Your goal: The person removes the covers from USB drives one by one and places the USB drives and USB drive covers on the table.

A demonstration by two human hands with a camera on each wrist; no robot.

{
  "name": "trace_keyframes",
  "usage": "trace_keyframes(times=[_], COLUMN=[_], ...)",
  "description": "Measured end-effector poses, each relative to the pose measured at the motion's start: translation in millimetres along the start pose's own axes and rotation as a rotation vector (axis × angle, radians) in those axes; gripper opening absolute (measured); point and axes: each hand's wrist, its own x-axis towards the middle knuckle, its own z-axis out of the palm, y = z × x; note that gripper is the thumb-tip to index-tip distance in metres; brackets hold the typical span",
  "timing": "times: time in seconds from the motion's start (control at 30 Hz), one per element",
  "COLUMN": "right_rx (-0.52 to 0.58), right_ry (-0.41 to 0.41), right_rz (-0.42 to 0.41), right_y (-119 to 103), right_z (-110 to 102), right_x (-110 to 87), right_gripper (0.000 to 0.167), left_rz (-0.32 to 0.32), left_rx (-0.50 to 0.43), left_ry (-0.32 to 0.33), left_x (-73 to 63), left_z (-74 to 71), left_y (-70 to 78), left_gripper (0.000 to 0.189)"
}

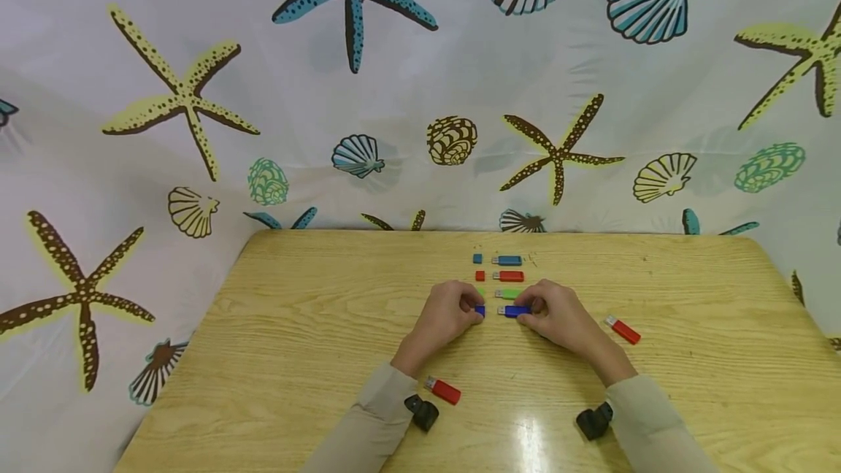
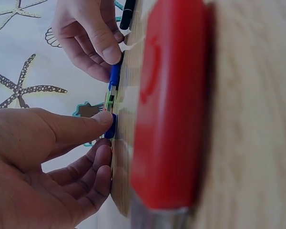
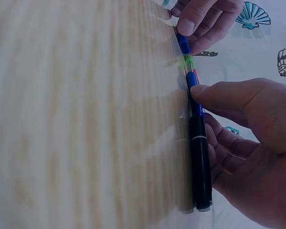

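The person's left hand (image 1: 450, 312) pinches a dark blue cap (image 1: 480, 311) between thumb and fingertips, the gap between them no wider than the cap itself. The right hand (image 1: 558, 314) pinches a matching blue USB stick (image 1: 516, 311), its metal plug facing the cap but apart from it. Both are over the middle of the wooden table (image 1: 315, 327), and towards its far edge lie three more pairs, cap left and stick right: a green cap (image 1: 480, 292), partly behind the left fingers, with a green stick (image 1: 507, 294); a red cap (image 1: 480, 276) and red stick (image 1: 511, 277); and, nearest that edge, a teal cap (image 1: 477, 258) and teal stick (image 1: 509, 260).

The left wrist view brings a loose red stick (image 1: 445, 391) up close, showing a raised mark too blurred to read. Another loose red stick (image 1: 626, 331) lies towards the table's right edge. The right wrist view shows a black pen-like thing (image 3: 200, 162) with a pale ring, which I can't pick out from the head view.
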Motion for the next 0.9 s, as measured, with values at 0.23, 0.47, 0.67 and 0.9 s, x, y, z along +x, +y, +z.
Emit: trace_keyframes(times=[0.23, 0.47, 0.67, 0.9], right_rx=[0.0, 0.0, 0.015, 0.012], right_ry=[0.022, 0.046, 0.087, 0.142], right_rz=[-0.013, -0.016, -0.026, -0.06], right_y=[-0.8, -2.7, -7.8, -16.3], right_z=[0.2, -0.2, -1.5, -5.8], right_x=[-3.1, -10.0, -19.5, -28.4], right_gripper=[0.015, 0.017, 0.018, 0.019], left_rz=[0.007, 0.012, 0.028, 0.059], left_rx=[-0.021, -0.047, -0.075, -0.125], left_ry=[0.01, 0.008, 0.009, 0.02], left_x=[-6.9, -12.3, -18.1, -23.6], left_z=[-5.0, -7.7, -9.8, -9.3], left_y=[1.1, -0.5, 3.4, 7.0], left_gripper=[0.014, 0.015, 0.015, 0.013])
